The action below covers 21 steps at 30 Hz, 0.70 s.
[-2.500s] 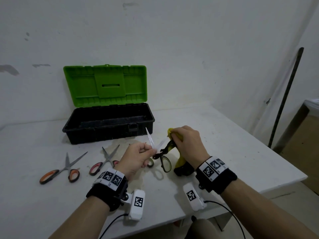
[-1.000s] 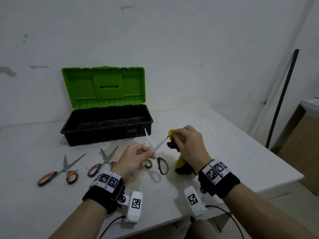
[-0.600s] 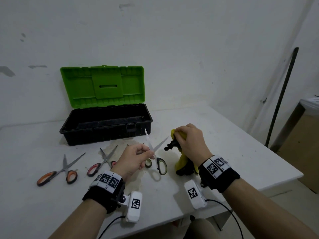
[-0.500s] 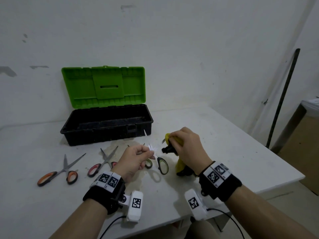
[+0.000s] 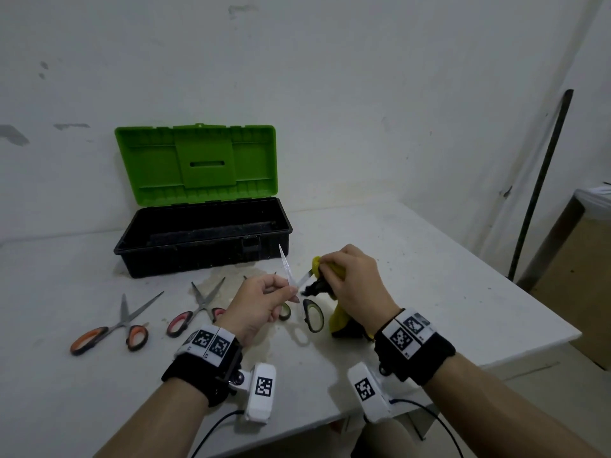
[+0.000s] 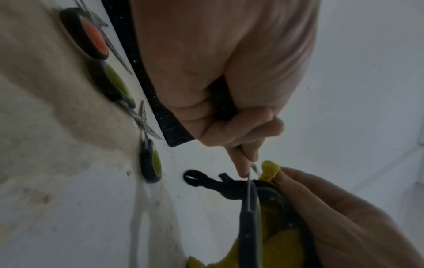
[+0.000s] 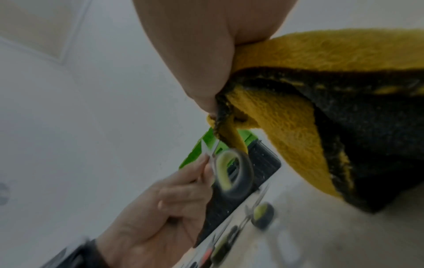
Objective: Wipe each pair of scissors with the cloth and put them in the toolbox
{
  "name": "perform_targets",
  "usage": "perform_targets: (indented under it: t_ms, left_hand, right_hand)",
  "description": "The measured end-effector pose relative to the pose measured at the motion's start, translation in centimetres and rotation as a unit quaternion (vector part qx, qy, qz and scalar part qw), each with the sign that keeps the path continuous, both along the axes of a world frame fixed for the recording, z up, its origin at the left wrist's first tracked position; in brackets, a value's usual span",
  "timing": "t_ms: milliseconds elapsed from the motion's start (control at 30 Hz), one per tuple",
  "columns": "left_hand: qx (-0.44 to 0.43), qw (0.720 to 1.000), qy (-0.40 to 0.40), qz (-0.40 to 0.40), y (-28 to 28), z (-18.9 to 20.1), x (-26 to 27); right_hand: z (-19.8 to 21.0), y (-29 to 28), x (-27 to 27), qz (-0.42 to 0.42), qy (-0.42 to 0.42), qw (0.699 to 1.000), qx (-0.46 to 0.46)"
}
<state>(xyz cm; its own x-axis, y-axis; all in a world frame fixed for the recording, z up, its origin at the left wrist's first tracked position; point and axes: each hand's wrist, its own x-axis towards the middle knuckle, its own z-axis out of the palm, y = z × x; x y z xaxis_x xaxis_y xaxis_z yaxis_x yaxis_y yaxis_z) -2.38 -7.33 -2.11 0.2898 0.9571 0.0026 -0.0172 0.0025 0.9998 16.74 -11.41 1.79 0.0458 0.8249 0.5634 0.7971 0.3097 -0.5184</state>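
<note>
Hands mid-wipe: left hand (image 5: 261, 305) pinches green-handled scissors (image 5: 312, 314), right hand (image 5: 355, 282) grips yellow cloth (image 5: 340, 320) round one blade.
Toolbox (image 5: 201, 256) looks unfilled; three other pairs lie on the bench (image 5: 429, 292).

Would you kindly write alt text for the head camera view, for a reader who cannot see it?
A left hand pinches open green-handled scissors by a blade while the right hand rubs a yellow cloth on the other blade. Two more scissors lie on the white table before an open green-lidded toolbox.
</note>
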Motion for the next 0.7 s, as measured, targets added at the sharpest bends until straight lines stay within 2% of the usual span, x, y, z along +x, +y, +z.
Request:
perform_targets:
  t_ms: [100, 267, 367, 500, 600, 700]
  left_hand:
    - [-0.002, 1.0, -0.004, -0.002, -0.1, 0.2, 0.4]
    - [-0.009, 1.0, -0.001, -0.003, -0.5, 0.0, 0.1]
    - [-0.014, 1.0, 0.0, -0.005, -0.5, 0.1, 0.1]
    - [-0.003, 0.999, 0.023, -0.022, -0.5, 0.1, 0.3]
    - [0.013, 0.998, 0.046, -0.027, -0.9, 0.1, 0.3]
    - [0.009, 0.999, 0.047, -0.017, -0.9, 0.1, 0.1]
  right_hand:
    - [-0.8, -0.1, -0.6, 0.022, -0.009, 0.999, -0.028]
    - [0.6, 0.7, 1.1, -0.044, 0.017, 0.998, -0.031]
    - [1.1, -0.4, -0.2, 0.004, -0.01, 1.0, -0.018]
    - [0.7, -1.1, -2.0, 0.048, -0.059, 0.993, -0.09]
    - [0.8, -0.7, -1.8, 0.023, -0.084, 0.988, -0.125]
    - [1.1, 0.0, -0.8, -0.015, -0.066, 0.988, -0.139]
